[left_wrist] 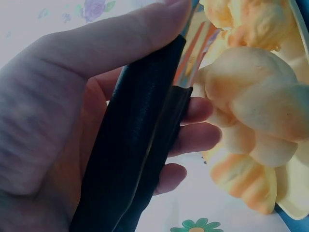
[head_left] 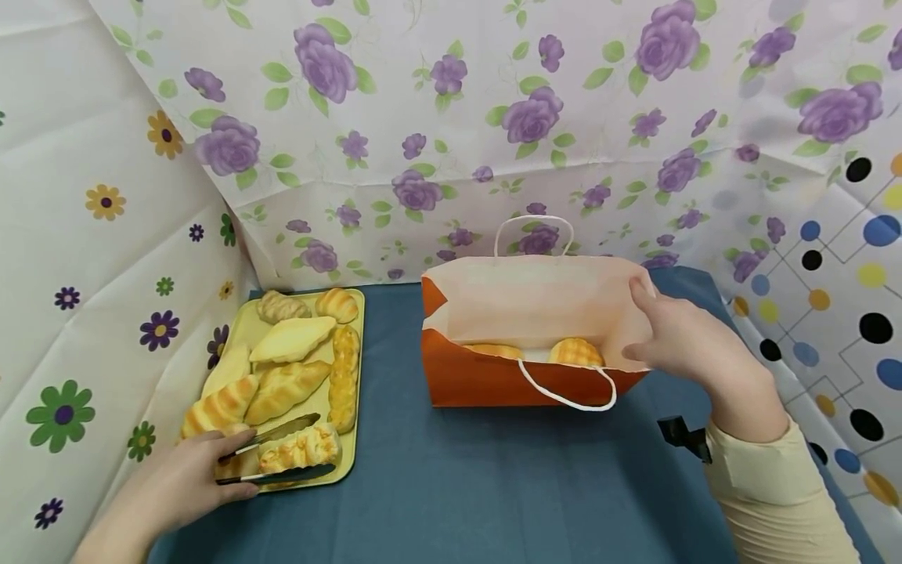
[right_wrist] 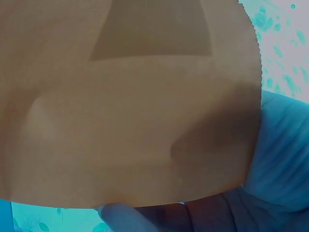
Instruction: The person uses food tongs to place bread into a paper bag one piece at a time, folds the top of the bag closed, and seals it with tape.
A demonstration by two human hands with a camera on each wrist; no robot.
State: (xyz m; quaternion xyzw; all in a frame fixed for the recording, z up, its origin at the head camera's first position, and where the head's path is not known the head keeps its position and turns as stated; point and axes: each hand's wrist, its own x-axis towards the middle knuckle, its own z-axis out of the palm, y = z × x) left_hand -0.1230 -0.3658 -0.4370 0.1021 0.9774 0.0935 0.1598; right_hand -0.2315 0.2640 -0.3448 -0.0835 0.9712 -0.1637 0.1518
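Observation:
My left hand [head_left: 186, 482] grips a pair of tongs [left_wrist: 130, 130] by their black handle. The tongs' two arms lie on either side of a rectangular bread piece [head_left: 301, 448] with an orange-yellow topping, at the near end of a yellow tray [head_left: 347, 462]. Whether this bread is lifted off the tray cannot be told. My right hand [head_left: 687, 337] holds the right rim of an orange paper bag [head_left: 507, 384], thumb and fingers hooked over its edge. The bag's paper side [right_wrist: 130, 106] hides part of that hand in the right wrist view. Inside the bag, bread pieces [head_left: 576, 352] show.
Several other breads fill the tray, among them a long one [head_left: 344, 376] along its right side. White rope handles [head_left: 564, 399] stick out from the bag's front and back. Flowered sheets [head_left: 423, 117] wall in the blue tabletop [head_left: 451, 486].

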